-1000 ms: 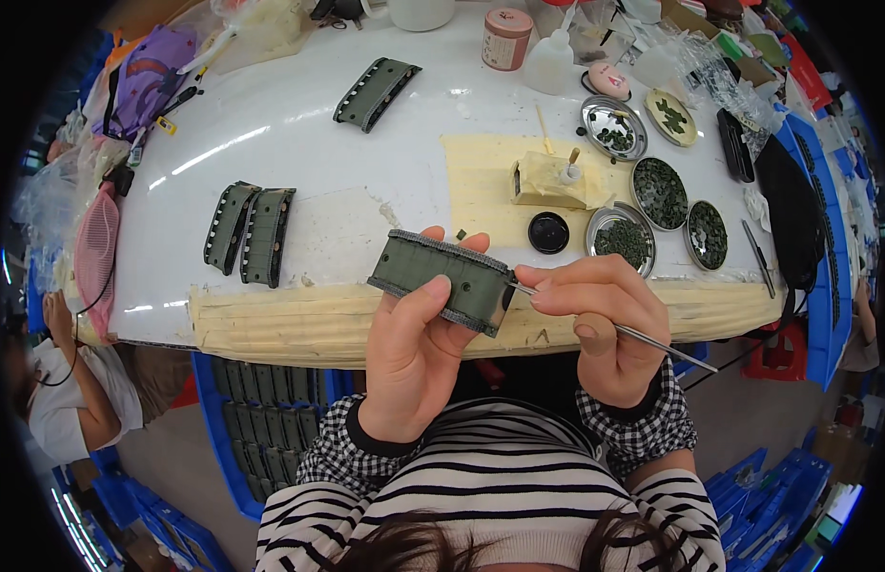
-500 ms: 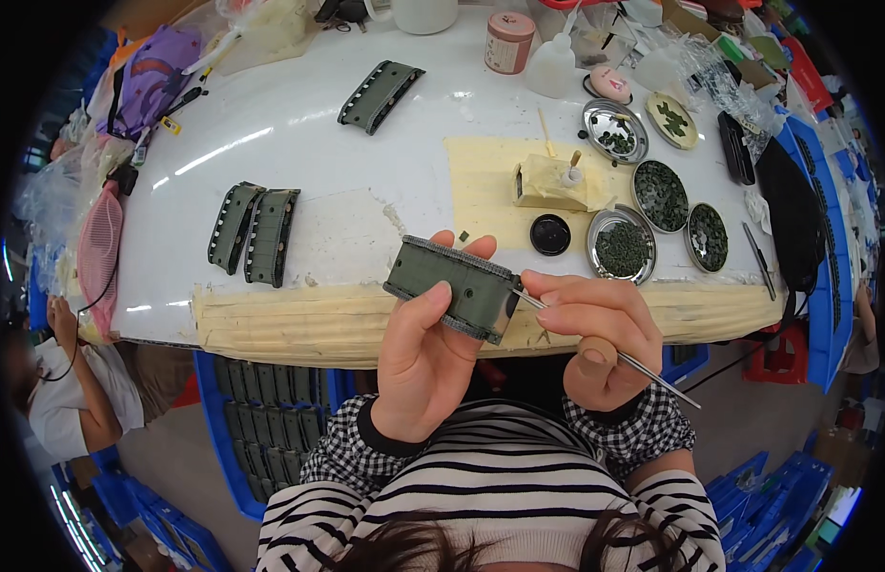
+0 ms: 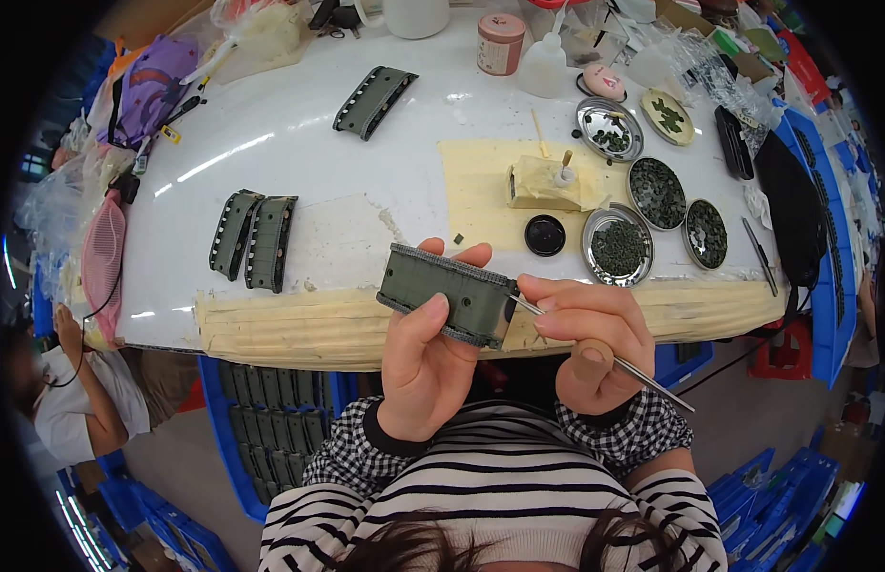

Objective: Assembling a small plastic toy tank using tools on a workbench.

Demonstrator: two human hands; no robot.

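Your L hand (image 3: pixel 419 367) clamps a green part (image 3: pixel 441 281), R hand (image 3: pixel 605 329) a metal tool (image 3: pixel 652 384) at its end; tip could slip & scratch if grip loosens.

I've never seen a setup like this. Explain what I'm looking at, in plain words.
There is no machine here: these are a person's own bare hands. The view comes from a wide fisheye camera worn on the head, looking down, so straight edges bend near the rim.

The left hand holds a green, slightly curved piece. The right hand holds a thin metal tool, its tip at the piece's right-hand end; whether it touches is hard to tell.

On the white table lie three similar pieces, a pink tin and, toward the right, round dishes with small green bits.
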